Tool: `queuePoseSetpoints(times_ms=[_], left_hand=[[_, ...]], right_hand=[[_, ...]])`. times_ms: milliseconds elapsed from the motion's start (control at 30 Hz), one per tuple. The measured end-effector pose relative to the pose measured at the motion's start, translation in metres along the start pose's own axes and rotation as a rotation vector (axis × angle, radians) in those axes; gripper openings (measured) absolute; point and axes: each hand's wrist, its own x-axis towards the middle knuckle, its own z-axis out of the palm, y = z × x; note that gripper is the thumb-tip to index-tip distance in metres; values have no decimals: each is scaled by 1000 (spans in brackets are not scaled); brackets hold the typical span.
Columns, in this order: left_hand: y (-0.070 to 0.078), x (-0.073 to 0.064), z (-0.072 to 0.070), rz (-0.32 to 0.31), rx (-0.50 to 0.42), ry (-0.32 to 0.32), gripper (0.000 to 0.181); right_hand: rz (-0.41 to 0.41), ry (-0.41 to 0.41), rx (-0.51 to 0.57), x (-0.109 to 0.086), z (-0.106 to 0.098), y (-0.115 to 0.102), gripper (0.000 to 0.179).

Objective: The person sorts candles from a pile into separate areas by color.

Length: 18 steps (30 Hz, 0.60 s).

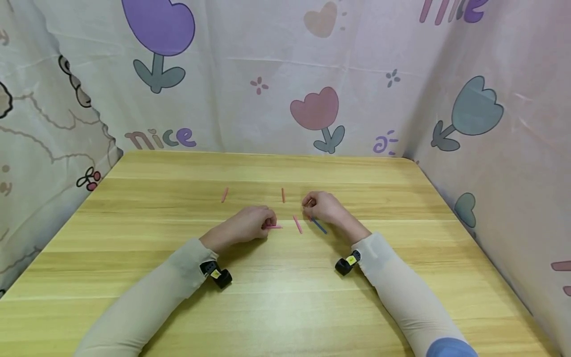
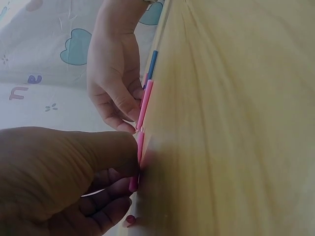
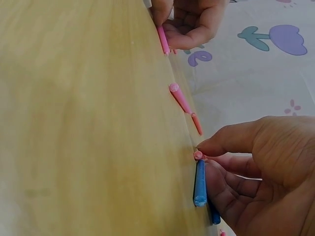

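My left hand pinches a short pink stick close over the wooden table; in the left wrist view the held pink stick runs along the fingertips. My right hand has its thumb and forefinger on a small reddish stick, mostly hidden by the fingers. Just below that hand a blue stick lies slanted on the table. Part of a second blue stick shows behind it in the right wrist view. Between the two hands lies another pink stick, also slanted.
Farther back on the table lie a reddish stick at the left and an orange-red stick near the middle. A printed cloth hangs behind the table and along both sides. Each wrist carries a small black camera.
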Motion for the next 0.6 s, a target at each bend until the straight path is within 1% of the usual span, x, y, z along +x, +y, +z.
queuePoseSetpoints(times_ms=[200, 300, 600], left_hand=[[-2, 0, -3, 1, -63, -22, 18], [-3, 0, -4, 5, -68, -32, 18], [-1, 0, -4, 51, -12, -45, 14]], right_hand=[[2, 2, 5, 1, 0, 1, 16], [1, 0, 6, 1, 1, 2, 16], [-8, 4, 2, 1, 1, 3, 16]])
